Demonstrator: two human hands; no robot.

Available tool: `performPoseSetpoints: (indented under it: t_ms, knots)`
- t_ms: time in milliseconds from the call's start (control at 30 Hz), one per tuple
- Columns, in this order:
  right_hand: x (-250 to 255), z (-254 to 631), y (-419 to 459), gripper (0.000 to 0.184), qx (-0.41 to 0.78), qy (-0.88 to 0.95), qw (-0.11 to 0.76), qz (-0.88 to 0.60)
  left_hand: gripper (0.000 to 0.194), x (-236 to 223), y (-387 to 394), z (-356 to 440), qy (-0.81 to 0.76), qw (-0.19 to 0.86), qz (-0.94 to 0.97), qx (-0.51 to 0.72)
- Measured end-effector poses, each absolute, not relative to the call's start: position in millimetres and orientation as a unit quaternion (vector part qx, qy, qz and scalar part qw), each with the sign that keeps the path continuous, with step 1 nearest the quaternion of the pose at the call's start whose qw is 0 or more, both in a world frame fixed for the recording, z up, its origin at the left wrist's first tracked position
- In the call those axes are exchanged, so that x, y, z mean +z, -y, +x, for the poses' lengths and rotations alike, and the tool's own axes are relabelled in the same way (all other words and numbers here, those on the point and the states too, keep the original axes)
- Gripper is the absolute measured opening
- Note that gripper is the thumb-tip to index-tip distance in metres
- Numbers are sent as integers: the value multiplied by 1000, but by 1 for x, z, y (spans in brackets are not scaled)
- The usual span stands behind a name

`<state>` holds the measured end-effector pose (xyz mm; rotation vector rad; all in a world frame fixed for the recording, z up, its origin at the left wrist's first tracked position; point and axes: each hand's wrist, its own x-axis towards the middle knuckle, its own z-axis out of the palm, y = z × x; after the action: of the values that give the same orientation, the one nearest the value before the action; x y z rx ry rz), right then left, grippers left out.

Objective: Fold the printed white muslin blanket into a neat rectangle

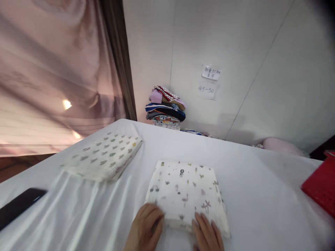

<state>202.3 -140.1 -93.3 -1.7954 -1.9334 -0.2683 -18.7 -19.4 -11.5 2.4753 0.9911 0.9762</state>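
A folded white cloth (187,188) printed with small plants, flamingos and sunglasses lies flat in front of me. At its near left corner is my left hand (146,223), fingers curled and thumb brought close to them, pinching the edge; motion blurs it slightly. My right hand (208,232) rests on the near right edge with its fingers stretched out over the fabric. To the left lies a second folded cloth (104,155), white with a leaf-like or cloud-like print, apart from both hands.
Both cloths lie on a white-covered table (251,202). A black phone-like object (21,205) is at the left edge, and a red basket (320,184) at the right. Behind the table stands a stack of folded fabrics (166,108) against the wall. A pink curtain (60,69) hangs on the left.
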Motion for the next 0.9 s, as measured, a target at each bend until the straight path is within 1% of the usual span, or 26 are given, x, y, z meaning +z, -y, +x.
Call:
performPoseSetpoints:
  t_ms: [67,133,233,300,400,500,633,700,800,900]
  knots:
    - [-71,198,140,68,-102,725,229,-642,10,-6,22,-16,-341,134,871,327]
    - [-51,192,141,60,-96,715,222,-656,9,-3,26,-15,-341,120,876,318]
    - [-31,186,145,53,-82,707,195,-675,14,-5,34,-16,-350,81,869,340]
    - [-24,184,147,52,-66,702,180,-686,20,-7,42,-17,-342,42,883,319]
    - [-20,182,150,51,-34,695,172,-697,35,-10,55,-22,-348,9,892,287]
    - [-17,181,151,53,-16,685,178,-706,42,-12,66,-28,-367,4,888,276]
    - [-9,185,145,54,8,678,184,-712,43,-15,72,-32,-400,30,883,243]
    - [-5,194,139,51,-2,660,206,-722,42,-16,69,-32,-405,40,879,248]
    - [-2,217,133,46,-20,612,270,-743,38,-18,60,-32,-400,48,874,272]
    - [-3,244,131,46,29,518,332,-788,37,-18,47,-30,-437,64,842,310]
